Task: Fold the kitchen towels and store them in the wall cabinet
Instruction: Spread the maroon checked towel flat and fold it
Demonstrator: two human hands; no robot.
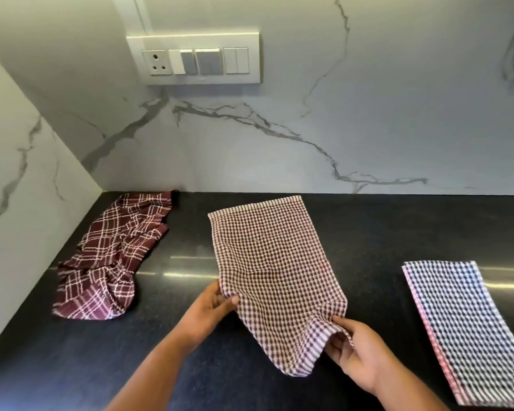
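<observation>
Pinching the waffle-weave maroon-check towel at its left edge with the left hand, gripping its bunched near corner with the right hand. Spread long on glossy black counter, between crumpled plaid towel and folded blue-check towel

**My Two Bare Hands and Forearms**

My left hand and right hand are bare from fingertips to wrist. My left forearm is bare too, and a long, slim stretch of it shows. My right forearm, also bare, is cut off just past the wrist.
</observation>
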